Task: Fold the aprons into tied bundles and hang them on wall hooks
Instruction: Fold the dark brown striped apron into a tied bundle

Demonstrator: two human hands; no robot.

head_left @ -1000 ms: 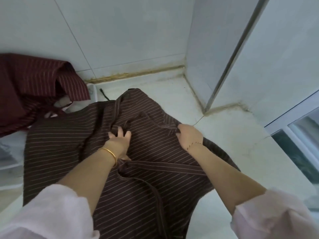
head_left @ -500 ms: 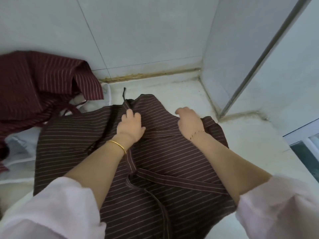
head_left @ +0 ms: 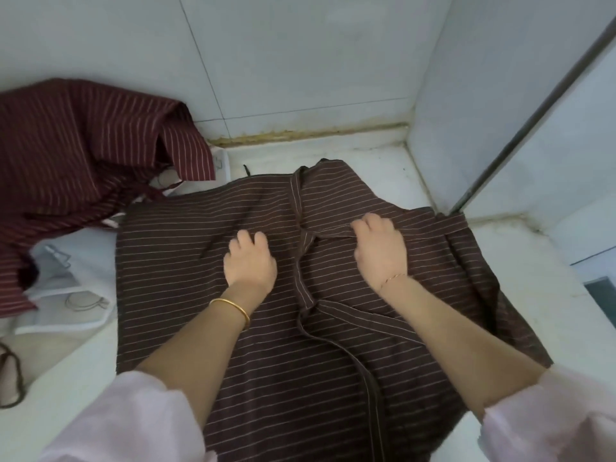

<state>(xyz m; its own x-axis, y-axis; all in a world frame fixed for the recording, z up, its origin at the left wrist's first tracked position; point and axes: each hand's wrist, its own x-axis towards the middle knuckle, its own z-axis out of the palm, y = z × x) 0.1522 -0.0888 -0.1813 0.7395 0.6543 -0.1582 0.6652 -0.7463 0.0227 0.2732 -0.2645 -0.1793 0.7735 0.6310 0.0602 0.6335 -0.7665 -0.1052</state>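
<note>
brown striped apron [head_left: 333,345] spread flat on white worktop [head_left: 550,328], top edge toward back right corner, lower part hanging over front edge. left hand [head_left: 250,261] palm down on cloth left of centre strap, fingers loosely curled, pressing, gripping nothing. right hand [head_left: 380,248] just right of strap, palm down, fingertips over a folded band of fabric; cannot tell whether pinching it. fabric strap [head_left: 300,228] running up between both hands, thin tie [head_left: 353,358] trailing toward front edge. woven cloth, thin pale pinstripes, soft creases. maroon striped apron [head_left: 83,155] heaped at back left corner against tiled wall [head_left: 300,55]. gold bangle [head_left: 233,310] on left wrist, thin chain bracelet [head_left: 393,278] on right. no readable writing.
</note>
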